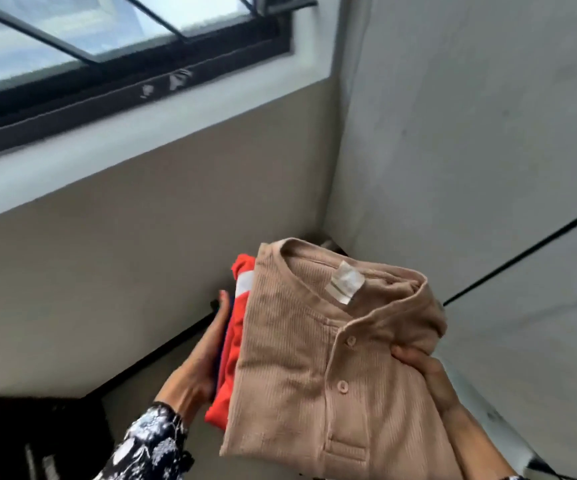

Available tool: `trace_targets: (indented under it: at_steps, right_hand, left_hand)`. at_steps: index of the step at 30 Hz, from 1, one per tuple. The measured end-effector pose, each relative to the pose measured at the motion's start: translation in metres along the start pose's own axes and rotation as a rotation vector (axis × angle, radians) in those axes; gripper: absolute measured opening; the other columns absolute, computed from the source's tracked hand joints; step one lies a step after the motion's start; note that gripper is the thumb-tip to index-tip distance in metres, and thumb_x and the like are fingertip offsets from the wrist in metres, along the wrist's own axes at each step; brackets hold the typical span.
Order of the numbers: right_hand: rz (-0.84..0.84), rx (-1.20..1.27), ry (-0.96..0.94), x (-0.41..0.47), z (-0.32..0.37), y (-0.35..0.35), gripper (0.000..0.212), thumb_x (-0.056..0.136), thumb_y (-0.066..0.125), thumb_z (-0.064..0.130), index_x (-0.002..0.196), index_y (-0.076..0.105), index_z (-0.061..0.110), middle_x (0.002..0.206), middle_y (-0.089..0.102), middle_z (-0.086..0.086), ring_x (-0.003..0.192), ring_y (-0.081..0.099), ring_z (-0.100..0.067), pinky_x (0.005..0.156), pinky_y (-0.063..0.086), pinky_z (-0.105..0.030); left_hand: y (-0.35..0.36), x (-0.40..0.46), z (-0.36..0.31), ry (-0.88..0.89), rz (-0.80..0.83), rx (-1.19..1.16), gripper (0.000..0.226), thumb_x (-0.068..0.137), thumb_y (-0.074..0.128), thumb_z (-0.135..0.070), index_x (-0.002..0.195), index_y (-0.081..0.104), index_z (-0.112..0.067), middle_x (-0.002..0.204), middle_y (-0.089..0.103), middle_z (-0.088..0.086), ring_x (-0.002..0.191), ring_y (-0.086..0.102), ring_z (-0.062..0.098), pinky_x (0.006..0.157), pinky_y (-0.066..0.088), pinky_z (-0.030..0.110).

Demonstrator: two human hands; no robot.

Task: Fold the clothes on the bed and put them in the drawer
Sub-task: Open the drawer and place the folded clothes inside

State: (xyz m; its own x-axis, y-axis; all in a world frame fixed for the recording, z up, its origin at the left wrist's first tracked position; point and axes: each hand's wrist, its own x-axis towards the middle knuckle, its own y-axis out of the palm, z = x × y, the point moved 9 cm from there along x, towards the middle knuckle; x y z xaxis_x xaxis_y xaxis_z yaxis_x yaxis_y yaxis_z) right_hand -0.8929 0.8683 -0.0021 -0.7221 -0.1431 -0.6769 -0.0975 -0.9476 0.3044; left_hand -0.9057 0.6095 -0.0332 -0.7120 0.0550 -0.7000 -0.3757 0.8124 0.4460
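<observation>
I hold a stack of folded clothes in front of me, tilted up and off any surface. A tan ribbed button shirt [294, 368] with a white neck label lies on top. Under it a red garment [233, 362] with a white stripe sticks out on the left, above a thin dark blue layer [225, 341]. My left hand [199, 367] presses flat against the stack's left side with straight fingers. My right hand [430, 379] grips the right side, thumb on the tan shirt and fingers hidden beneath. No bed or drawer is in view.
A black-framed window [114, 88] runs across the upper left above a beige wall [107, 254]. A pale grey panel [470, 133] with a dark seam fills the right side. A dark fuzzy object [34, 438] sits at the bottom left.
</observation>
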Motion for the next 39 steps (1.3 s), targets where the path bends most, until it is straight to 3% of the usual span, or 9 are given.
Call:
trace_targets:
  at_steps: [3, 6, 10, 14, 17, 21, 31, 35, 39]
  right_hand:
    - [-0.036, -0.044, 0.074, 0.017, -0.001, -0.064, 0.084, 0.023, 0.093, 0.03, 0.096, 0.071, -0.004, 0.089, 0.074, -0.018, 0.073, 0.073, -0.026, 0.07, 0.049, -0.037]
    - [-0.013, -0.066, 0.164, 0.035, -0.002, -0.104, 0.093, 0.004, 0.094, 0.033, 0.088, 0.075, -0.002, 0.092, 0.073, -0.021, 0.075, 0.073, -0.029, 0.059, 0.057, -0.032]
    - [0.038, -0.163, 0.285, 0.067, -0.013, -0.128, 0.108, 0.018, 0.095, 0.033, 0.114, 0.061, -0.002, 0.106, 0.07, -0.023, 0.09, 0.07, -0.035, 0.076, 0.052, -0.039]
    - [0.09, -0.237, 0.341, 0.108, -0.031, -0.122, 0.087, 0.044, 0.084, 0.028, 0.124, 0.057, 0.006, 0.114, 0.069, -0.018, 0.102, 0.067, -0.033, 0.085, 0.05, -0.041]
    - [0.121, -0.317, 0.335, 0.162, -0.048, -0.113, 0.086, 0.047, 0.083, 0.028, 0.126, 0.056, 0.008, 0.115, 0.069, -0.013, 0.105, 0.067, -0.029, 0.088, 0.049, -0.04]
    - [0.157, -0.394, 0.319, 0.242, -0.066, -0.09, 0.087, 0.047, 0.084, 0.028, 0.127, 0.055, 0.011, 0.117, 0.069, -0.009, 0.107, 0.066, -0.025, 0.093, 0.05, -0.04]
    - [0.197, -0.639, 0.271, 0.406, -0.126, -0.044, 0.045, 0.072, 0.082, 0.033, 0.111, 0.06, 0.025, 0.104, 0.072, 0.009, 0.093, 0.068, -0.008, 0.077, 0.049, -0.021]
    - [0.194, -0.901, 0.155, 0.44, -0.15, -0.028, 0.086, 0.075, 0.081, 0.023, 0.142, 0.028, 0.025, 0.13, 0.045, 0.016, 0.115, 0.051, -0.003, 0.09, 0.036, -0.007]
    - [0.099, -1.121, 0.136, 0.451, -0.163, -0.034, 0.106, 0.077, 0.08, 0.031, 0.153, 0.008, 0.02, 0.15, 0.035, 0.001, 0.138, 0.035, -0.023, 0.105, 0.026, -0.022]
  left_hand:
    - [0.047, 0.02, 0.047, -0.119, 0.044, 0.15, 0.069, 0.077, 0.045, -0.075, 0.103, 0.075, -0.018, 0.101, 0.073, 0.007, 0.092, 0.069, 0.021, 0.088, 0.052, 0.035]
    - [0.047, 0.047, 0.099, -0.209, -0.079, 0.2, 0.069, 0.086, 0.044, -0.069, 0.125, 0.058, -0.014, 0.113, 0.067, 0.012, 0.103, 0.063, 0.027, 0.086, 0.051, 0.041]
    - [0.049, 0.069, 0.156, -0.298, -0.167, 0.074, 0.078, 0.078, 0.047, -0.073, 0.124, 0.059, -0.011, 0.116, 0.066, 0.018, 0.11, 0.062, 0.034, 0.087, 0.053, 0.045]
    - [0.025, 0.092, 0.182, -0.316, -0.248, -0.073, 0.072, 0.085, 0.042, -0.069, 0.119, 0.064, -0.01, 0.106, 0.071, 0.017, 0.104, 0.063, 0.033, 0.084, 0.052, 0.043]
    - [-0.002, 0.124, 0.191, -0.275, -0.338, -0.174, 0.078, 0.082, 0.037, -0.076, 0.122, 0.063, -0.014, 0.108, 0.071, 0.015, 0.106, 0.063, 0.033, 0.092, 0.049, 0.046]
    - [-0.041, 0.172, 0.19, -0.218, -0.474, -0.262, 0.082, 0.083, 0.024, -0.078, 0.125, 0.06, -0.017, 0.102, 0.07, 0.011, 0.096, 0.062, 0.03, 0.077, 0.05, 0.039]
    - [-0.133, 0.268, 0.194, -0.295, -0.548, -0.076, 0.082, 0.079, 0.01, -0.083, 0.109, 0.062, -0.027, 0.098, 0.066, 0.002, 0.093, 0.06, 0.023, 0.087, 0.047, 0.038]
    - [-0.119, 0.289, 0.201, -0.335, -0.448, 0.071, 0.095, 0.074, 0.018, -0.089, 0.151, 0.024, -0.032, 0.151, 0.037, -0.005, 0.134, 0.041, 0.023, 0.112, 0.031, 0.047]
    - [-0.116, 0.298, 0.2, -0.409, -0.428, 0.134, 0.074, 0.093, 0.016, -0.067, 0.152, 0.02, -0.022, 0.152, 0.035, 0.005, 0.136, 0.038, 0.028, 0.113, 0.029, 0.044]
